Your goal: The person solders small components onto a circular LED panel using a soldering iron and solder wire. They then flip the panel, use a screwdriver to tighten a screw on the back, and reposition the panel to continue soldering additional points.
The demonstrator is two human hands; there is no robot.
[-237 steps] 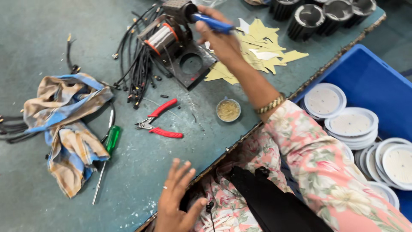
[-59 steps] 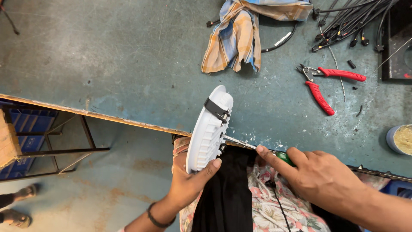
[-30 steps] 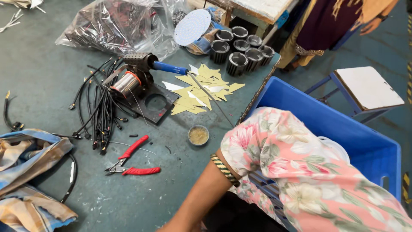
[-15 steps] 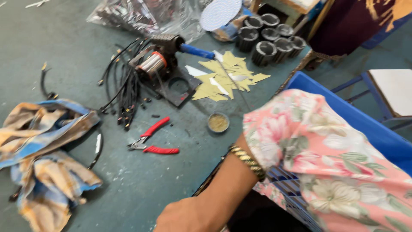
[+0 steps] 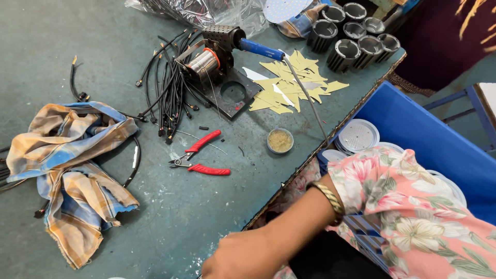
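Right hand [image 5: 248, 256] at bottom edge of counter [image 5: 77, 41], back facing camera; fingers hidden, cannot tell spread or pinching. Gold bangle [image 5: 330, 197] on wrist, floral sleeve [image 5: 413, 217] above. Left hand out of view. Nearest tool: red-handled pliers [image 5: 199, 157] lying on counter, apart from hand. Small tin [image 5: 280, 140] just right of pliers. Checked cloth [image 5: 67, 165] crumpled at left. Blue crate [image 5: 429, 134] beside counter holds white round discs [image 5: 357, 135].
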